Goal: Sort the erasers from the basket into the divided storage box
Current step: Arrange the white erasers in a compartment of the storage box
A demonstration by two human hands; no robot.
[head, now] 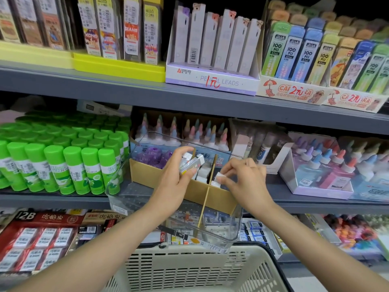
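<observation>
Erasers [201, 171]: stood packed in the divided storage box [221, 197] on the shelf [63, 199].
Hands: left hand [176, 175] gripped an eraser stack [192, 163]; right hand [244, 178] pinched one eraser [220, 177].
Risk: the loosely held stack could have slipped off the shelf.

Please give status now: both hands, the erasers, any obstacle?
Left hand grips erasers. Right hand pinches one eraser over the storage box. No obstacle visible.

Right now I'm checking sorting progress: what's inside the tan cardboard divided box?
Purple items fill the left section; white erasers stand in the middle and right ones. Both hands hide the rest.
</observation>
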